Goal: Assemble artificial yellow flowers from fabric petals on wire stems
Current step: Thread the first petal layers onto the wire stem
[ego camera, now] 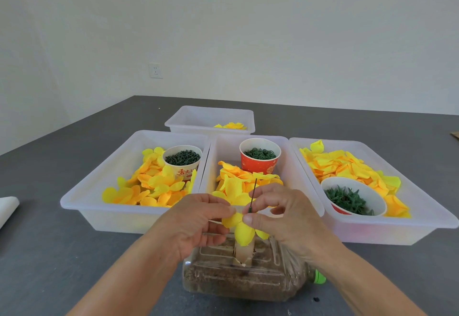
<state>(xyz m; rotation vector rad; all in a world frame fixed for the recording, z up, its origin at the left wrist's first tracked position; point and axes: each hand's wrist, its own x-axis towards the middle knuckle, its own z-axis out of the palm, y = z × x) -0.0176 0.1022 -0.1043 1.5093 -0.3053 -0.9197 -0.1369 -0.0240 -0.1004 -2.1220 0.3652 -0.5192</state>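
A half-built yellow flower (242, 231) of fabric petals sits on a thin dark green wire stem (253, 195) that points up. My left hand (198, 221) pinches the petals from the left. My right hand (280, 212) pinches the stem and petals from the right, thumb at the flower's base. Both hands are held just above a clear plastic bottle (238, 276) lying on its side, filled with brown grit, with a paper tube standing in its cut top.
Three white trays (82, 206) (213, 156) (397, 231) of loose yellow petals stand behind the hands, each with a paper cup (182, 158) (259, 154) (352, 199) of green parts. A fourth tray (211, 116) farther back holds finished flowers. The table is dark grey.
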